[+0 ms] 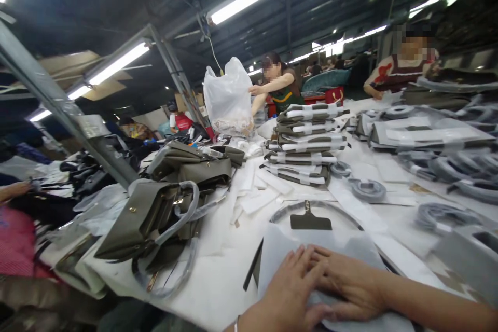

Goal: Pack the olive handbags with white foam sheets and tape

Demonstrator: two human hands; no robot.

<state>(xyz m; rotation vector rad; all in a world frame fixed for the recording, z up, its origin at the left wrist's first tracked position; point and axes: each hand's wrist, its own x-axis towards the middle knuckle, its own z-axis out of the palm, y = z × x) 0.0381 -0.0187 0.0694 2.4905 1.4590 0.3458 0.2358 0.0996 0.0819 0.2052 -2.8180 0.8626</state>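
Note:
My left hand (290,282) and my right hand (346,277) lie flat, fingers stretched and partly overlapping, on a translucent white sheet (330,241). Neither hand grips anything that I can see. Beneath the sheet is a dark olive handbag, mostly hidden; its tab (311,222) and its plastic-wrapped handle (280,211) stick out past the far edge. Loose white paper strips (259,199) are scattered on the table beyond my hands.
Olive handbags (143,218) are heaped on the left. A stack of flat, wrapped bag pieces (307,142) rises ahead, with coiled wrapped handles (365,189) and more bags (431,137) rightward. A metal post (70,98) slants at left. A co-worker (282,85) handles a plastic bag (227,96).

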